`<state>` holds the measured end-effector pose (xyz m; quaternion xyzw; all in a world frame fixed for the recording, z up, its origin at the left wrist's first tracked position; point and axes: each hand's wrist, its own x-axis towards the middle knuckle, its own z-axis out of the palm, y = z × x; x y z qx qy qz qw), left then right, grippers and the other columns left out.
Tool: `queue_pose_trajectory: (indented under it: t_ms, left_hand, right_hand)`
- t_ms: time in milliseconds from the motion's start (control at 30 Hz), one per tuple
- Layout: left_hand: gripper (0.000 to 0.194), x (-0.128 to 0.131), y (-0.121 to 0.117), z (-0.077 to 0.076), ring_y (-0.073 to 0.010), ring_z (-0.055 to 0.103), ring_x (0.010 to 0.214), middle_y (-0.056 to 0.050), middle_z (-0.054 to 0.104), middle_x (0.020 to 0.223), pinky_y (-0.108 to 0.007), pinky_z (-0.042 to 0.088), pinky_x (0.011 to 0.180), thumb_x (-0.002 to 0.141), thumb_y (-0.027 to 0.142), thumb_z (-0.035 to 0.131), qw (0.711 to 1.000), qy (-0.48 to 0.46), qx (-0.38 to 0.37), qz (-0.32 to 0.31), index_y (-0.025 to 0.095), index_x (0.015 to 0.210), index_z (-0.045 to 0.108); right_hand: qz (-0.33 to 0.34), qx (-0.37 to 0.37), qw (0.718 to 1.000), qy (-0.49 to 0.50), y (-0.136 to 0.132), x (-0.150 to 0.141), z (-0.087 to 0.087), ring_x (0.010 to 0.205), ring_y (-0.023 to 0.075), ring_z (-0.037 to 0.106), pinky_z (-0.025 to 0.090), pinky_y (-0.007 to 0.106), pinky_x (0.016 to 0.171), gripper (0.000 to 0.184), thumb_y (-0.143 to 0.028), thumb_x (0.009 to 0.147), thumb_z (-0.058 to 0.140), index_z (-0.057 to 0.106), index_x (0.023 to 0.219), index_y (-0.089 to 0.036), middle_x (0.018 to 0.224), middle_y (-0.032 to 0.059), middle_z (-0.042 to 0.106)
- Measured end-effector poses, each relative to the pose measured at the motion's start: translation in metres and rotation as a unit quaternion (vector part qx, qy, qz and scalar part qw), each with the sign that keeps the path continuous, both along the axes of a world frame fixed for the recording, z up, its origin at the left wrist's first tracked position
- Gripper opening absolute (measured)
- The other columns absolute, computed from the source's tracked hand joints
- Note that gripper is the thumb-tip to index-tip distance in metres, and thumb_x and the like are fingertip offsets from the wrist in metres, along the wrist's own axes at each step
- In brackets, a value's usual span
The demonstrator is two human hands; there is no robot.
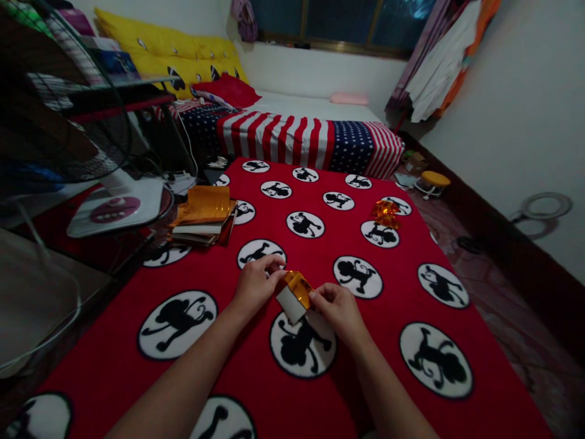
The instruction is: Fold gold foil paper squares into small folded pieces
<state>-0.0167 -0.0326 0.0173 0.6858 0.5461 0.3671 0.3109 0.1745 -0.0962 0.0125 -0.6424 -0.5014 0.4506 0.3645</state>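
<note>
1. Gold foil paper (299,289), its pale side partly showing: centre of frame, above the red blanket (326,244).
2. Left hand (256,285): thumb and fingers pinch its upper-left corner. Right hand (340,311): fingertips grip the right edge. Opposed grips presumably keep it taut and shaped.
3. Stack of sheets (208,204), left of frame, likely placed within reach; shiny gold pieces (386,213), right, set apart.
4. Cardboard box (415,163), upper right: contents indeterminable.

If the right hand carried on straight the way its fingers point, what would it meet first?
The folded gold-and-white paper piece, right at the fingertips of the right hand. Beyond it, roughly in line, is the left hand, though depth is hard to judge here.
</note>
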Motion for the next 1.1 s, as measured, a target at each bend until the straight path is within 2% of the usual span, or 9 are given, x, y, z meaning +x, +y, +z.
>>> queue_pose_trajectory:
  t_ms: [100, 233, 500, 633, 733, 833, 933, 1067, 1100]
  left_hand:
    - [0.008, -0.001, 0.005, 0.004, -0.0166, 0.064, 0.074, 0.0, 0.073, 0.078, -0.028, 0.046, 0.072, 0.077, 0.021, 0.065, 0.996, 0.08, 0.04, -0.016, 0.023, 0.078, 0.072]
    - [0.008, 0.002, 0.012, 0.008, -0.0172, 0.063, 0.079, 0.001, 0.073, 0.08, -0.03, 0.044, 0.078, 0.077, 0.021, 0.066, 0.989, 0.128, 0.072, -0.034, 0.024, 0.077, 0.073]
    - [0.004, 0.015, 0.019, 0.0, -0.0198, 0.06, 0.086, 0.0, 0.072, 0.082, -0.037, 0.037, 0.085, 0.076, 0.021, 0.069, 0.972, 0.199, 0.099, -0.07, 0.024, 0.077, 0.072]
    - [0.005, 0.016, 0.013, -0.003, -0.0204, 0.057, 0.094, -0.003, 0.068, 0.09, -0.037, 0.036, 0.086, 0.079, 0.019, 0.066, 0.965, 0.209, 0.143, -0.069, 0.021, 0.078, 0.071]
    - [0.013, 0.016, 0.006, -0.004, -0.0198, 0.057, 0.093, -0.004, 0.066, 0.089, -0.037, 0.038, 0.084, 0.081, 0.012, 0.061, 0.952, 0.218, 0.174, -0.122, 0.02, 0.077, 0.07]
    - [0.021, 0.013, 0.0, -0.007, -0.018, 0.06, 0.087, -0.003, 0.067, 0.086, -0.035, 0.041, 0.081, 0.08, 0.004, 0.055, 0.95, 0.194, 0.162, -0.186, 0.018, 0.078, 0.07]
    - [0.024, 0.007, -0.003, -0.012, -0.0177, 0.062, 0.09, -0.004, 0.069, 0.092, -0.033, 0.046, 0.082, 0.079, 0.001, 0.053, 0.961, 0.134, 0.14, -0.197, 0.018, 0.08, 0.071]
    - [0.031, -0.001, -0.006, -0.017, -0.0171, 0.063, 0.099, -0.005, 0.069, 0.101, -0.031, 0.05, 0.089, 0.076, -0.004, 0.05, 0.967, 0.069, 0.123, -0.211, 0.017, 0.082, 0.072]
    - [0.032, -0.002, -0.007, -0.017, -0.0169, 0.063, 0.1, -0.005, 0.069, 0.102, -0.031, 0.05, 0.09, 0.075, -0.004, 0.049, 0.968, 0.063, 0.122, -0.211, 0.017, 0.082, 0.072]
  right_hand:
    - [0.012, 0.006, 0.993, -0.114, 0.002, -0.003, -0.005, 0.054, 0.0143, 0.058, 0.034, 0.021, 0.047, 0.023, -0.036, 0.077, 0.058, 0.062, 0.063, -0.018, 0.061, 0.0031, 0.066]
    - [0.029, 0.004, 0.976, -0.217, 0.001, -0.008, -0.003, 0.055, 0.0145, 0.057, 0.03, 0.022, 0.048, 0.025, -0.036, 0.078, 0.056, 0.062, 0.06, -0.02, 0.06, 0.0033, 0.066]
    - [0.032, -0.011, 0.953, -0.302, -0.001, -0.013, 0.006, 0.053, 0.0138, 0.054, 0.023, 0.025, 0.049, 0.018, -0.03, 0.075, 0.059, 0.061, 0.059, -0.021, 0.058, 0.0019, 0.064]
    - [0.027, -0.002, 0.949, -0.313, -0.005, -0.013, 0.004, 0.053, 0.0137, 0.054, 0.021, 0.025, 0.05, 0.018, -0.031, 0.076, 0.059, 0.06, 0.06, -0.022, 0.059, 0.0008, 0.064]
    - [0.026, 0.0, 0.949, -0.315, -0.007, -0.013, 0.005, 0.053, 0.0135, 0.053, 0.022, 0.025, 0.05, 0.02, -0.032, 0.077, 0.06, 0.059, 0.06, -0.022, 0.058, 0.0001, 0.063]
    - [0.043, 0.004, 0.952, -0.304, -0.009, -0.009, 0.005, 0.052, 0.0133, 0.053, 0.023, 0.025, 0.049, 0.022, -0.034, 0.078, 0.061, 0.058, 0.06, -0.021, 0.057, -0.0004, 0.061]
    - [0.08, 0.02, 0.964, -0.255, -0.012, -0.001, 0.003, 0.052, 0.0133, 0.053, 0.028, 0.024, 0.049, 0.022, -0.037, 0.081, 0.061, 0.059, 0.065, -0.021, 0.057, -0.0013, 0.059]
    - [0.095, 0.108, 0.972, -0.188, -0.014, 0.011, -0.001, 0.066, 0.0145, 0.058, 0.04, 0.024, 0.059, 0.003, -0.021, 0.082, 0.059, 0.062, 0.082, -0.02, 0.075, 0.0007, 0.064]
    - [0.097, 0.14, 0.967, -0.188, -0.014, 0.014, -0.001, 0.073, 0.0151, 0.059, 0.042, 0.024, 0.063, 0.008, -0.016, 0.081, 0.059, 0.063, 0.086, -0.02, 0.082, 0.002, 0.064]
